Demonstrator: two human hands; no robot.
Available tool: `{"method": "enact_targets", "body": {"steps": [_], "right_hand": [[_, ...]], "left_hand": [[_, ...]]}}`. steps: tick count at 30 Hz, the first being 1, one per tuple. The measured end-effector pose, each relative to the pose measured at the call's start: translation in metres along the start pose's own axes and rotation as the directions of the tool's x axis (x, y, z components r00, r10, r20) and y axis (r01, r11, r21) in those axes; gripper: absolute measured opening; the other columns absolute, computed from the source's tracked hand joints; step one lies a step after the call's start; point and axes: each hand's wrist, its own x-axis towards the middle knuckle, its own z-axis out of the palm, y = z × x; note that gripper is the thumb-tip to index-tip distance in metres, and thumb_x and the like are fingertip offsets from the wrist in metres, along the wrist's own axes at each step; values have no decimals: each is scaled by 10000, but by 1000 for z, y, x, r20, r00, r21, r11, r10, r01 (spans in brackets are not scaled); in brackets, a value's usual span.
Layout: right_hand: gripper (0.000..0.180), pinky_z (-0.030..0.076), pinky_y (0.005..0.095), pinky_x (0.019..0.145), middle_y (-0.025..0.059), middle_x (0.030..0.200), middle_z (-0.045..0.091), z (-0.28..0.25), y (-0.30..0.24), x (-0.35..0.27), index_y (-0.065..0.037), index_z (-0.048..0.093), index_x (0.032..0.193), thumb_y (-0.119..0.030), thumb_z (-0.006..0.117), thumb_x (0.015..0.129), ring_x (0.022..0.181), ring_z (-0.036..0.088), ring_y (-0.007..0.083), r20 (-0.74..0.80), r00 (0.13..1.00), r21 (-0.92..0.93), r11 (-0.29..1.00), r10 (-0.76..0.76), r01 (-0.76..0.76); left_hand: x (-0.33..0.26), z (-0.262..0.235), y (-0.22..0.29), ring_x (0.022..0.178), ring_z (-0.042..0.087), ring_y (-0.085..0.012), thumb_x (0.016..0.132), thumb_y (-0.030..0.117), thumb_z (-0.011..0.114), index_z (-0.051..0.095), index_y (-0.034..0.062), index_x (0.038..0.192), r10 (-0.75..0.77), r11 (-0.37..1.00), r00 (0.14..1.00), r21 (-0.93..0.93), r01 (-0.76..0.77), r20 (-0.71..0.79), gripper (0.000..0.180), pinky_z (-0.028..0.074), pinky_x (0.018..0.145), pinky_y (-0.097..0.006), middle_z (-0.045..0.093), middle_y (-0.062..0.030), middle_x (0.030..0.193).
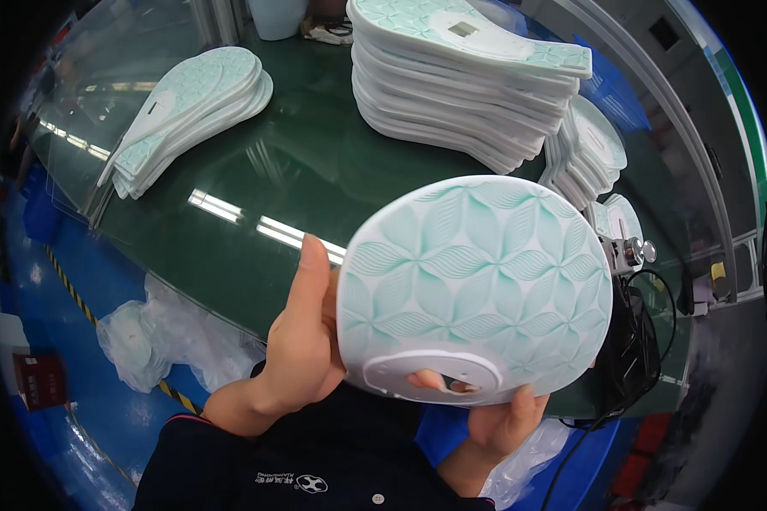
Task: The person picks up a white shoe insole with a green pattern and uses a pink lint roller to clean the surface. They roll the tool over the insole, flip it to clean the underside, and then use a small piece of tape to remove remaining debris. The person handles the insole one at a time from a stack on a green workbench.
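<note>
Between my hands is a white plastic cover panel [477, 272] with a pale green petal pattern, tilted so its patterned face shows. A smooth white oval near its lower edge has a small rectangular cutout, and skin shows through that slot. My left hand [302, 341] grips the panel's left edge, thumb pointing up and the other fingers partly hidden behind it. At the lower right edge, my right hand [510, 422] is closed on the panel, its thumb at the rim and most fingers out of sight underneath.
On the dark green table [307, 153] stand a tall stack of similar panels [469, 94], a shorter left stack [200, 102] and a right stack [595, 145]. A metal knob [632, 252] and black cable [673, 315] are at right. Clear plastic bags [170, 336] lie lower left.
</note>
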Motion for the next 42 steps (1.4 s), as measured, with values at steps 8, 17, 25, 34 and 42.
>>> {"method": "enact_targets", "body": {"steps": [8,17,25,34,42], "right_hand": [[535,199,448,979,83,1334,213,-2,-8,10,-102,169,1301,-424,200,875,1200,255,269,3,986,236,959,-164,159],[506,203,471,971,65,1341,197,10,-8,15,-129,178,1300,-410,209,881,1197,254,273,114,993,450,891,19,-69],[517,247,487,946,94,1323,223,9,-7,14,-127,167,1300,-415,206,872,1187,268,299,143,988,481,868,60,-122],[515,264,484,940,99,1312,243,23,-12,26,-121,150,1300,-401,202,871,1175,291,304,193,979,248,962,63,-111],[530,268,471,943,97,1303,260,24,-13,25,-98,162,1294,-405,214,866,1173,298,293,311,950,518,832,33,-198]], "left_hand": [[-16,3,12,1179,292,-287,863,468,143,192,33,1276,-146,985,924,143,101,352,602,267,943,-454,260,-141,1297],[-26,-13,-5,1159,314,-275,885,314,248,169,-10,1267,77,994,953,-94,-51,292,507,250,955,-414,276,-158,1276],[-23,-16,-4,1175,294,-300,889,371,209,150,81,1294,154,986,942,10,-165,298,501,275,940,-459,242,-112,1312],[-18,-17,-6,1172,307,-267,897,328,210,212,95,1283,326,945,904,-77,-317,276,451,254,957,-420,285,-81,1299],[-20,-14,-1,1155,334,-256,899,333,204,225,79,1278,356,933,921,-115,-341,155,457,252,960,-399,310,-83,1288]]}}
